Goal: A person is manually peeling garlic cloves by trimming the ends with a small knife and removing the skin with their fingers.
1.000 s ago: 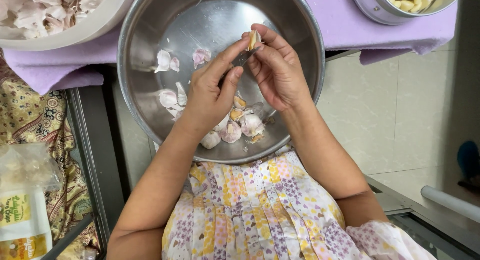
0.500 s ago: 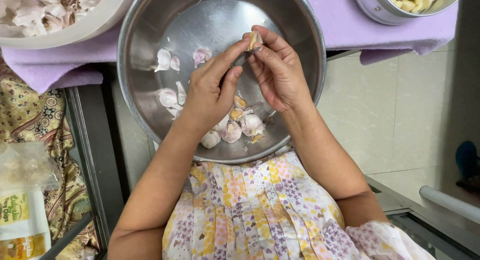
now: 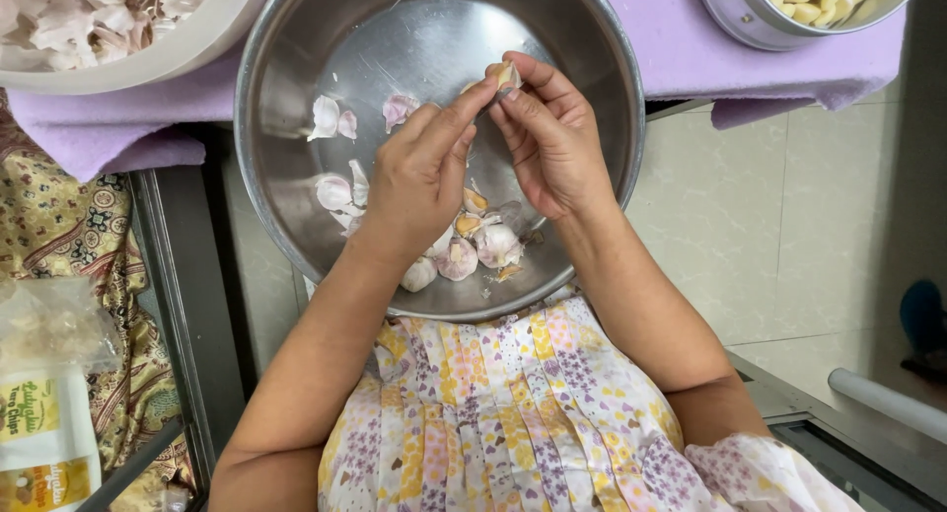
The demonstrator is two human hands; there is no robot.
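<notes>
Over a large steel bowl [image 3: 286, 127], both hands pinch one garlic clove [image 3: 506, 75] between their fingertips. My left hand [image 3: 419, 172] comes in from the lower left, thumb and forefinger on the clove's left side. My right hand [image 3: 552, 137] grips it from the right. Under the hands, several unpeeled pinkish garlic cloves [image 3: 473, 251] lie at the bowl's near side. Loose garlic skins [image 3: 330, 122] are scattered on the bowl's left half.
A white bowl of garlic peels [image 3: 109, 24] sits at the top left on a purple cloth [image 3: 691, 48]. A small steel container of peeled cloves [image 3: 804, 4] stands at the top right. A plastic packet [image 3: 44, 413] lies at the lower left. Tiled floor shows on the right.
</notes>
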